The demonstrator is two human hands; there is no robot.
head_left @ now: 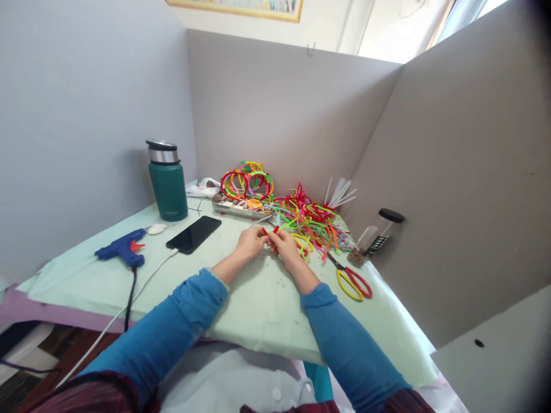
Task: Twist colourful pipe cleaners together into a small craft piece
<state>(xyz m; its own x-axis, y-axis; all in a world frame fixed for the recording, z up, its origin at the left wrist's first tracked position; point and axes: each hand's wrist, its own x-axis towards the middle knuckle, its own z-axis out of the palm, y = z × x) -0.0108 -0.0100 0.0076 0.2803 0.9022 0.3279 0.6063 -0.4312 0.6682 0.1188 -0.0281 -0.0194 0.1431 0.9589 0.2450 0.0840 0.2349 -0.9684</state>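
Observation:
My left hand (251, 243) and my right hand (284, 248) meet over the middle of the table, fingertips close together. Both pinch a short red pipe cleaner (276, 229), mostly hidden by the fingers. Just beyond and to the right lies a loose heap of colourful pipe cleaners (307, 215), red, green, orange and pink. Behind my hands is a shallow metal tray (241, 213) with small pieces in it. Bright fuzzy rings (247, 184) are stacked above the tray. Scissors (353, 282) with one yellow and one red handle lie right of my right hand.
On the left are a blue glue gun (123, 248), a black phone (193, 234) with a white cable (150, 276), and a green bottle (167, 189). White sticks (341, 193) and a clear jar (379, 235) with a black lid stand at the right. Grey partitions (284, 109) enclose the table.

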